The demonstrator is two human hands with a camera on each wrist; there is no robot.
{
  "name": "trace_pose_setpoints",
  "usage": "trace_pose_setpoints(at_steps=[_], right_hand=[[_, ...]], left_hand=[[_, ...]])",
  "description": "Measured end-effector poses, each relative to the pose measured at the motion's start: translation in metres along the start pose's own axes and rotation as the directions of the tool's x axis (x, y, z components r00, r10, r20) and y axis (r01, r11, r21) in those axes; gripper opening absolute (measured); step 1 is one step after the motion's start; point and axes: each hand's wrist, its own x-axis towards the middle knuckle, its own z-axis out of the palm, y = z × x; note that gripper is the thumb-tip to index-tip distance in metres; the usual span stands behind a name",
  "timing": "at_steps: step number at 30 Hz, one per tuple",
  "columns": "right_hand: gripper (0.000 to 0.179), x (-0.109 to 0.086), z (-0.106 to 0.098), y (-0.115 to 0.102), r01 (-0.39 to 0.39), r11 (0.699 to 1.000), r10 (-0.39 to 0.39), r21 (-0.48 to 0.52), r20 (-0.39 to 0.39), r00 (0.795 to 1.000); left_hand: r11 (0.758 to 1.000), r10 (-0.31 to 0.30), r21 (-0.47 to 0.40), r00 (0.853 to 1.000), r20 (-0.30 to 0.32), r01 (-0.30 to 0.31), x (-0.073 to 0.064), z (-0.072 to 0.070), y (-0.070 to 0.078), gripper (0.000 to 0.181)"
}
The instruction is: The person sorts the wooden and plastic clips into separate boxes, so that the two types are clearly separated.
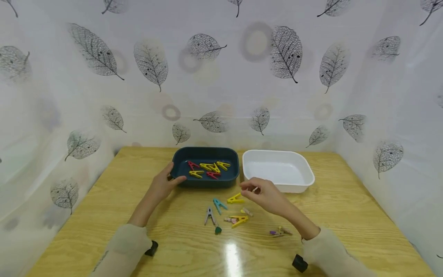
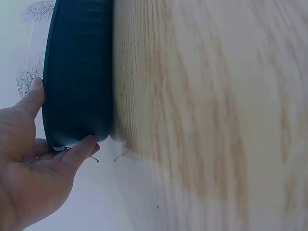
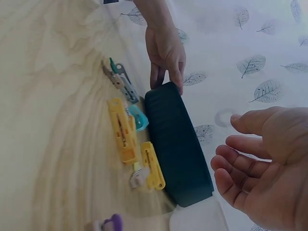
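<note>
At the left end of a dark blue tray (image 1: pixel 204 184), my left hand (image 1: pixel 162 184) holds its edge, thumb at the near corner and fingers on the far side. That same tray end (image 2: pixel 79 72) sits between thumb and fingers in the left wrist view. Inside the tray lie yellow clothespins (image 1: pixel 196 174) and red clothespins (image 1: pixel 213 175). My right hand (image 1: pixel 266 195), fingers loosely bent and holding nothing, hovers by the white tray's near left corner. Close below it is a yellow clothespin (image 1: pixel 235 199), with a turquoise clothespin (image 1: pixel 219 205) to its left.
The white tray (image 1: pixel 285 188) stands right of the dark one. Nearer lie a grey clothespin (image 1: pixel 209 216), a small clip with a green top (image 1: pixel 217 229), another yellow clothespin (image 1: pixel 240 221) among small wooden clips, and a purple-tipped clip (image 1: pixel 275 232). A leaf-patterned curtain (image 1: pixel 214 77) surrounds the table.
</note>
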Motion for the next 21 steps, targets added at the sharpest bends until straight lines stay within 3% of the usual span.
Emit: trace_pose_setpoints(at_steps=[13, 21], right_hand=[[0.028, -0.027, 0.013, 0.014, -0.016, 1.0, 0.016, 0.022, -0.007, 1.0], [0.02, -0.036, 0.026, 0.021, 0.012, 0.999, -0.013, 0.046, 0.004, 1.0]], left_hand=[[1.0, -0.005, -0.007, 1.0, 0.01, 0.005, -0.002, 0.0, 0.002, 0.09], [1.0, -0.004, -0.023, 1.0, 0.009, 0.004, -0.003, -0.001, 0.003, 0.091]])
